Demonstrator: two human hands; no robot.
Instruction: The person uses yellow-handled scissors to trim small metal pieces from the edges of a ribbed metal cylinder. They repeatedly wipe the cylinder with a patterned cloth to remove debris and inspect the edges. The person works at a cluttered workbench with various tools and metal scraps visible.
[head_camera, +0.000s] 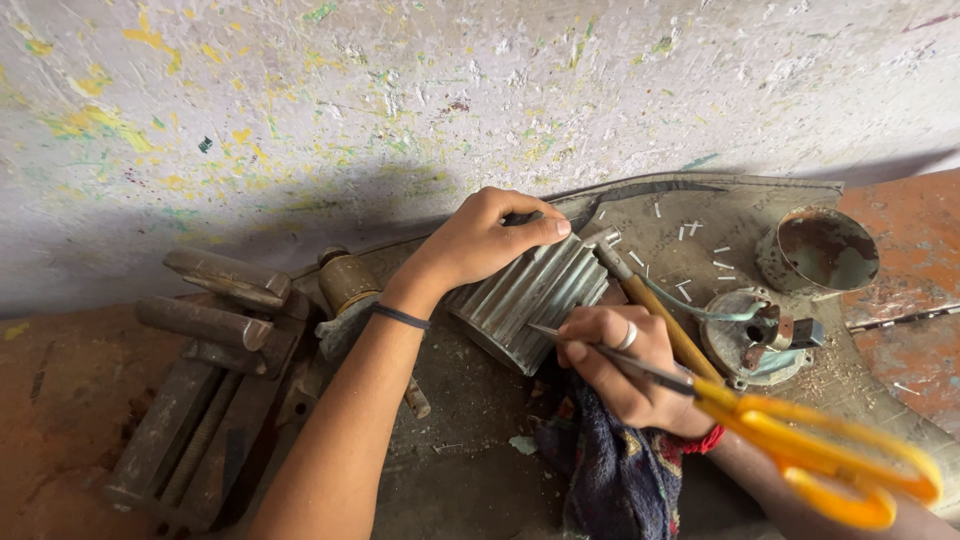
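Dustily grey, the ribbed metal cylinder (530, 298) lies tilted; left hand (487, 238) grips it; right hand (620, 360) clasps yellow-handled scissors (760, 420).

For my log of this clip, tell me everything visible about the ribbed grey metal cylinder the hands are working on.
The ribbed grey metal cylinder lies tilted on the dusty work surface, its side cut with parallel lengthwise ridges, dull and slightly greenish in places. The left hand rests over its upper end, thumb along the top edge. The right hand touches its lower right side, holding yellow-handled scissors whose closed tip meets the ribs. A wooden-handled tool lies against its right edge.
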